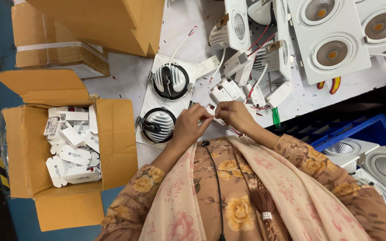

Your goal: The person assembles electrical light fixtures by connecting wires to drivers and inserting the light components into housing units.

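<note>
A lighting assembly workshop (white downlight fixtures (331, 40), cardboard parts box (112, 143)).

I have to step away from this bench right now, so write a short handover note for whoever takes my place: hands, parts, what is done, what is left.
Left hand and right hand meet at the table edge, both pinching one small white driver module with thin wires.
The double downlight fixture lies face down just left of the hands; whether it is wired yet cannot be told.
More white driver modules with red and white leads lie behind the hands.
An open cardboard box at far left holds many small white modules.
Finished-looking fixtures lie face up at top right.
</note>
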